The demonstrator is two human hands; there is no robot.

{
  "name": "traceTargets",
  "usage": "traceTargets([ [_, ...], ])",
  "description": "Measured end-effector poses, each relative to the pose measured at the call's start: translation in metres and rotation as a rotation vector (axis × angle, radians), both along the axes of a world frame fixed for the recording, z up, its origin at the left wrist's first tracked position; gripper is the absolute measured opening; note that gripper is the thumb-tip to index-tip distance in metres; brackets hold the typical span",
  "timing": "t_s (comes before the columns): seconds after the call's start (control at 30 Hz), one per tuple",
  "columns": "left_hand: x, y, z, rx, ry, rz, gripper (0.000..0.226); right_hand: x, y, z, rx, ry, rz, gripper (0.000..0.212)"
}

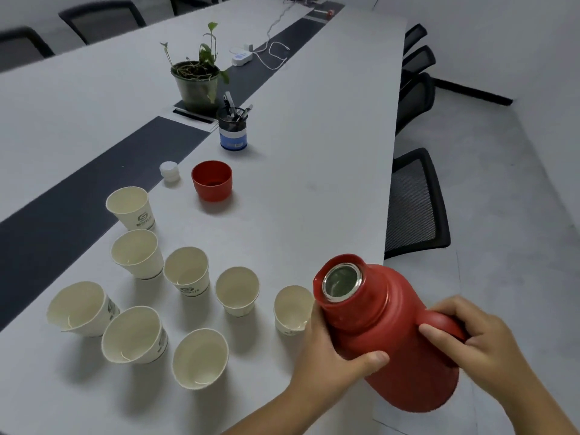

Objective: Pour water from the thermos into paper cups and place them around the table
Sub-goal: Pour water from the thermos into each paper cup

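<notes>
On the white table (314,152) near its right edge, we are holding the red thermos (392,337) with both hands. Our left hand (332,350) is wrapping around its body just below the neck, with the thumb curling over the front. Our right hand (480,340) is gripping the handle, with fingers curling under it. The thermos is leaning toward the left, and its open mouth with the shiny ring is pointing up and toward the cups.

We are seeing eight paper cups (188,273) standing open in a loose bunch to the left of the thermos. The nearest cup (292,309) is sitting just beside the thermos mouth and our left hand. We cannot tell if any cup is holding water.

Farther back, the red lid cup (212,181) is sitting with its open side up, and a small white stopper (169,172) is sitting just beside it on the left. Behind them a blue pen holder (233,130) is standing, and a potted plant (196,80) is standing on the dark strip (94,189) running down the middle of the table. Black chairs (414,202) are waiting along the right side.
</notes>
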State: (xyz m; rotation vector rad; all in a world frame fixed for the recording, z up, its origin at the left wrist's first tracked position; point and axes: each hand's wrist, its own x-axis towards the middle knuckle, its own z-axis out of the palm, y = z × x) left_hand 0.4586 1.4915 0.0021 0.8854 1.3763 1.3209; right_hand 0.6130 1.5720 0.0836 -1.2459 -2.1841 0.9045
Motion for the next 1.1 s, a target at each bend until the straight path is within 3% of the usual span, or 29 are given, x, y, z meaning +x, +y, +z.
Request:
traceTargets([
  [0.2,-0.006,0.033,0.012,0.09,0.242,-0.062,0.102,0.024,0.008,-0.012,-0.01,0.048,-0.146,0.049],
  [0.5,-0.056,0.103,0.028,0.172,0.428,-0.04,0.096,-0.024,0.071,-0.028,0.015,0.157,-0.189,0.031],
  [0.7,-0.11,0.133,0.024,0.138,0.555,0.017,0.081,-0.087,0.109,-0.063,-0.103,0.275,-0.141,0.034],
  [1.1,-0.172,0.153,0.002,-0.019,0.682,0.073,0.095,-0.152,0.141,-0.102,-0.217,0.314,-0.075,0.029],
])
